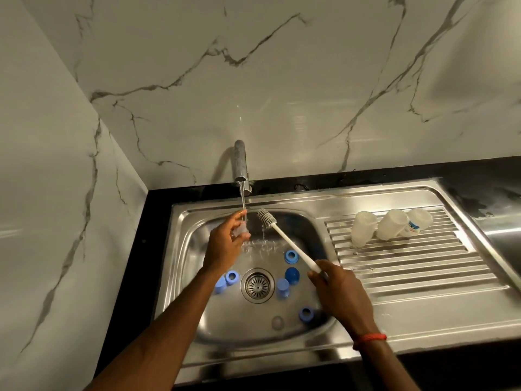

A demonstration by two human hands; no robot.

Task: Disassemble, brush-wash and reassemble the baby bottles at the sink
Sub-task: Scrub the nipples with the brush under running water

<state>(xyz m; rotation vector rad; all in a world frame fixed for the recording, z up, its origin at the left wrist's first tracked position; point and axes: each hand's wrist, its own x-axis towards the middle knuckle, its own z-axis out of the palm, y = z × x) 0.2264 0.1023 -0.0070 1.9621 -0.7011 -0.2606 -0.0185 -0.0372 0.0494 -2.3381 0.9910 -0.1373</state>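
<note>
My left hand pinches a clear teat under the running chrome tap; my right hand grips the white bottle brush. The steel sink basin holds blue plastic rings and caps; three translucent bottles rest on the ribbed drainboard.

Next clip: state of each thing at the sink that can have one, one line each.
Chrome tap: running.
Left hand: holds a small clear piece under the stream.
Right hand: grips the white-handled bottle brush, bristles up beside the stream.
Three translucent bottle bodies: capless, on the ribbed drainboard.
Blue screw rings and caps: detached, loose in the steel sink basin.
</note>
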